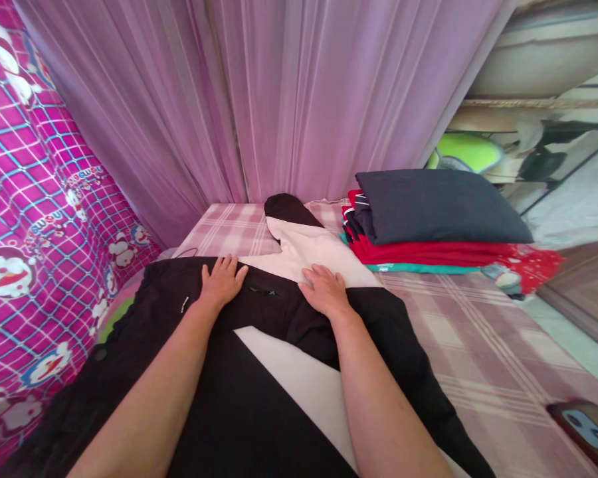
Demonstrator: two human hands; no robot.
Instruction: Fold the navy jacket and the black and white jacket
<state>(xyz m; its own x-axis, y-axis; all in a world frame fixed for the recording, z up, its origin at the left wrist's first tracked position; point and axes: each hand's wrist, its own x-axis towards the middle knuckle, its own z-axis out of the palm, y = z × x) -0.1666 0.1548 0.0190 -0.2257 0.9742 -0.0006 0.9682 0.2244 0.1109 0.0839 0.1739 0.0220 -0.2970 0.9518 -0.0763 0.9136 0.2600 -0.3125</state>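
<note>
Item 1, my left hand (222,281): flat, palm down, fingers spread a little, holding nothing, pressed on the black panel of the jacket (259,372) just beside a small zip (262,291).

Item 2, my right hand (325,289): likewise flat and open, gripping nothing, resting where the black cloth meets the pale panel.

Item 3, the jacket: black and pale pink, spread across the bed (478,332) directly under both forearms, one sleeve running away toward the curtain (279,99) with its dark cuff near the hem of the drape.

Item 4, to the right and apart from the jacket: a stack of folded clothes (428,232), dark grey on top, red and teal beneath, on the checked sheet.

Item 5, far left: a bright pink cartoon-print cloth (34,252). Lower right corner: a phone (585,428) lying on the sheet.

Handling note, my judgement: I read this as smoothing the garment flat. To do it well I would keep both palms level and press evenly outward from the middle, so the cloth does not bunch at the zip, and keep the far sleeve straight and clear of the stack.
</note>
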